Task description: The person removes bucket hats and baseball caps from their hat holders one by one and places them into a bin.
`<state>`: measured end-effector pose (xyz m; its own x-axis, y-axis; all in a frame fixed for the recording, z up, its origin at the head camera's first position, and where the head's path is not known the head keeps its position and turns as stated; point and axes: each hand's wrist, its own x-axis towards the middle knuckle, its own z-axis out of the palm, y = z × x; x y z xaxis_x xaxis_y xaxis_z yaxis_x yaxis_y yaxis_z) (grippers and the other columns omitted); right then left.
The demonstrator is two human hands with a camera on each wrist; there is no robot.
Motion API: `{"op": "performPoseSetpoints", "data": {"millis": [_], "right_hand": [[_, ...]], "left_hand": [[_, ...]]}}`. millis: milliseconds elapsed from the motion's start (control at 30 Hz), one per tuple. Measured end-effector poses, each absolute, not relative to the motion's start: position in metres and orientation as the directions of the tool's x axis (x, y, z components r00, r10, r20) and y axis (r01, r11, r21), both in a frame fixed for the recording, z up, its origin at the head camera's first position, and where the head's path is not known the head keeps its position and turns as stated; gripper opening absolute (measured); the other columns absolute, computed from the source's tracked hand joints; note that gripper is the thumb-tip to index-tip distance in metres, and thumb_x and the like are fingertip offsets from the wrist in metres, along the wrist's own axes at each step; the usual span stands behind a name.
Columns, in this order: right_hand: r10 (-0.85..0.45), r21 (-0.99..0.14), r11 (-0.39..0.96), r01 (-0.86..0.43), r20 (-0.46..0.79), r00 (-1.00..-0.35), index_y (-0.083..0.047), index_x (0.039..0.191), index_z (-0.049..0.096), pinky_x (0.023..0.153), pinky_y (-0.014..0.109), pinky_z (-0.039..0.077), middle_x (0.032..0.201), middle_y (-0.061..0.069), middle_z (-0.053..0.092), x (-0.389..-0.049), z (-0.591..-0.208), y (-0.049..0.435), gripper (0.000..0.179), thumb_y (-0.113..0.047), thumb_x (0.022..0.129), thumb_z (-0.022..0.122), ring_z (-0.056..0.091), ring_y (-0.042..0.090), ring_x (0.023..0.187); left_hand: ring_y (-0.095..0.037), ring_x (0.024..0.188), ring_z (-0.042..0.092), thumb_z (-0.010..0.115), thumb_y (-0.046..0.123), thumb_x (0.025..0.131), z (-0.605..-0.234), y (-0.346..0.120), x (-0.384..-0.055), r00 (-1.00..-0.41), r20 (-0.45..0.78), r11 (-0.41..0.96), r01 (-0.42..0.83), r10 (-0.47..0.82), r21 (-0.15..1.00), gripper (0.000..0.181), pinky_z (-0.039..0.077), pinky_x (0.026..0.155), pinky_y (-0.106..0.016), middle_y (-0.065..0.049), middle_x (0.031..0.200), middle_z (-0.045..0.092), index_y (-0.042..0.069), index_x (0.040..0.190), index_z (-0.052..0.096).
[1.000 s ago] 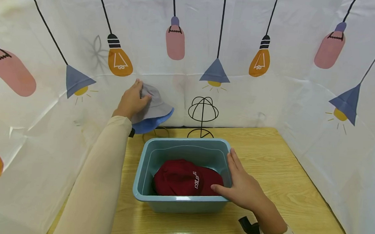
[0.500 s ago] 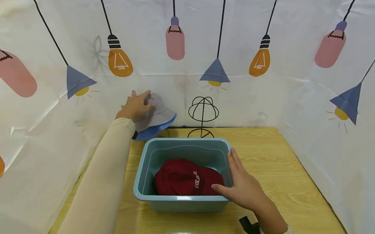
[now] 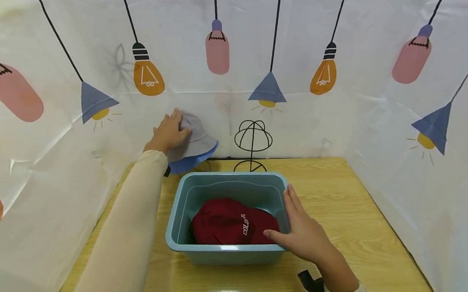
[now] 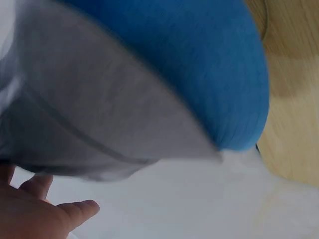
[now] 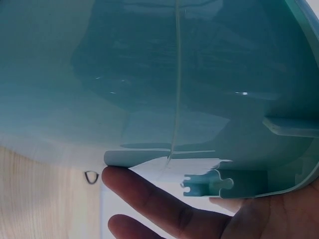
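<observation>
Grey-and-blue hat just beside left grip, blue underside lower

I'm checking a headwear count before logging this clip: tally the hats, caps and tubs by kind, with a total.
Caps: 1, the red cap inside the tub
Bucket hats: 1, the grey hat with a blue underside, at the left hand
Tubs: 1, with the right hand at its rim
Total: 3

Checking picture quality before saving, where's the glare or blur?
Head view: bright glare on the wooden table, a smaller highlight on the near rim of the blue basin; left wrist view: the gray-and-blue hat looks soft; right wrist view: pale reflections on the basin's side.
</observation>
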<state>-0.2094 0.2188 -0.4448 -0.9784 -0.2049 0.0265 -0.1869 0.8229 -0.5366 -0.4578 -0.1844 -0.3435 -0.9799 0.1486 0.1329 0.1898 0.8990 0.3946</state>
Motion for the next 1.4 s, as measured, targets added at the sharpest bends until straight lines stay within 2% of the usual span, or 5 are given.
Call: {"op": "performPoseSetpoints", "data": {"millis": [133, 400, 733, 1000, 1400], "right_hand": [[-0.205, -0.541, 0.820, -0.185, 0.023, -0.979, -0.020, 0.169, 0.008, 0.079, 0.054, 0.059, 0.176, -0.006, -0.005, -0.209, -0.445, 0.218, 0.121, -0.078, 0.081, 0.067, 0.057, 0.040, 0.133], [-0.209, -0.543, 0.817, -0.193, 0.034, -0.977, -0.019, 0.169, 0.008, 0.078, 0.056, 0.059, 0.176, -0.003, -0.004, -0.208, -0.445, 0.218, 0.118, -0.070, 0.084, 0.071, 0.056, 0.044, 0.134], [-0.205, -0.535, 0.822, -0.194, 0.040, -0.978, -0.019, 0.169, 0.008, 0.079, 0.056, 0.059, 0.176, -0.003, -0.003, -0.209, -0.446, 0.219, 0.120, -0.077, 0.082, 0.068, 0.056, 0.042, 0.134], [-0.210, -0.537, 0.820, -0.197, 0.038, -0.977, -0.019, 0.169, 0.008, 0.081, 0.059, 0.058, 0.176, -0.002, -0.004, -0.208, -0.446, 0.219, 0.121, -0.079, 0.082, 0.067, 0.054, 0.044, 0.137], [-0.214, -0.533, 0.821, -0.205, 0.046, -0.976, -0.018, 0.169, 0.007, 0.082, 0.062, 0.058, 0.176, -0.001, -0.004, -0.208, -0.444, 0.218, 0.121, -0.078, 0.082, 0.066, 0.054, 0.045, 0.136]], "left_hand": [[-0.048, 0.159, 0.000, 0.053, 0.045, 0.104, -0.339, -0.184, -0.457, -0.973, 0.190, 0.878, 0.202, 0.130, 0.433, 0.085, 0.008, 0.114, -0.083, -0.001, 0.174, -0.007, 0.015, 0.168, 0.005], [-0.049, 0.158, 0.006, 0.062, 0.041, 0.102, -0.330, -0.188, -0.454, -0.942, 0.296, 0.861, 0.276, 0.155, 0.426, 0.091, 0.008, 0.129, -0.057, -0.009, 0.174, -0.004, 0.006, 0.167, 0.008], [-0.047, 0.157, 0.016, 0.066, 0.038, 0.101, -0.319, -0.181, -0.459, -0.943, 0.240, 0.892, 0.302, 0.229, 0.338, 0.089, 0.015, 0.129, -0.055, -0.014, 0.174, 0.007, 0.003, 0.166, 0.016], [-0.050, 0.157, 0.012, 0.061, 0.040, 0.103, -0.321, -0.178, -0.457, -0.961, 0.202, 0.889, 0.255, 0.189, 0.380, 0.089, 0.014, 0.128, -0.057, -0.009, 0.174, -0.002, 0.007, 0.167, 0.008], [-0.041, 0.160, 0.006, 0.060, 0.044, 0.103, -0.318, -0.182, -0.456, -0.960, 0.217, 0.875, 0.253, 0.175, 0.412, 0.096, 0.011, 0.129, -0.054, -0.003, 0.173, -0.012, 0.011, 0.167, -0.003]]}}
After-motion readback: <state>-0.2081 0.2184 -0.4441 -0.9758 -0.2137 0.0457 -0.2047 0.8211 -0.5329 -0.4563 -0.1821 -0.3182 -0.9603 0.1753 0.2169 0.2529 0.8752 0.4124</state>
